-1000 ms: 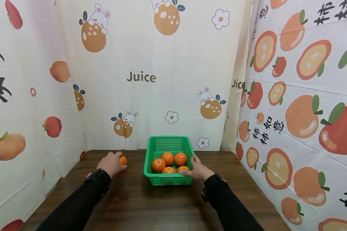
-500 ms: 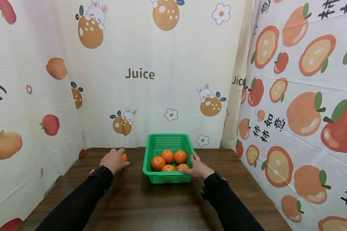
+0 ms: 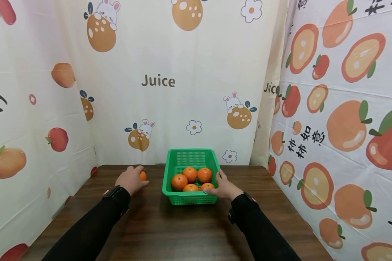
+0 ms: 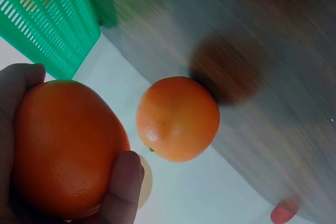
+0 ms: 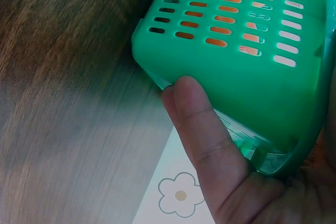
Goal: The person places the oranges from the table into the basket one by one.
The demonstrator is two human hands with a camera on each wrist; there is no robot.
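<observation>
My left hand [image 3: 131, 180] grips an orange [image 4: 68, 150], its fingers and thumb curled round the fruit left of the basket. A second orange [image 4: 178, 119] with a small green stem end shows just beyond it in the left wrist view; in the head view the hand hides it. My right hand [image 3: 227, 187] holds the green plastic basket [image 3: 192, 200] by its right side. The thumb lies over the front rim, while the fingers [image 5: 191, 98] press along the slotted outer wall. Inside the basket sit several oranges [image 3: 190, 174].
The basket stands on a dark wooden table [image 3: 183, 235], near its back edge. Fruit-printed cloths hang behind the table [image 3: 166, 108] and along both sides, the right-hand cloth [image 3: 339, 174] running close to the table's edge.
My left hand has shifted slightly right toward the basket, the orange moving with it. My right hand keeps its hold on the basket. The head view has tilted a little.
</observation>
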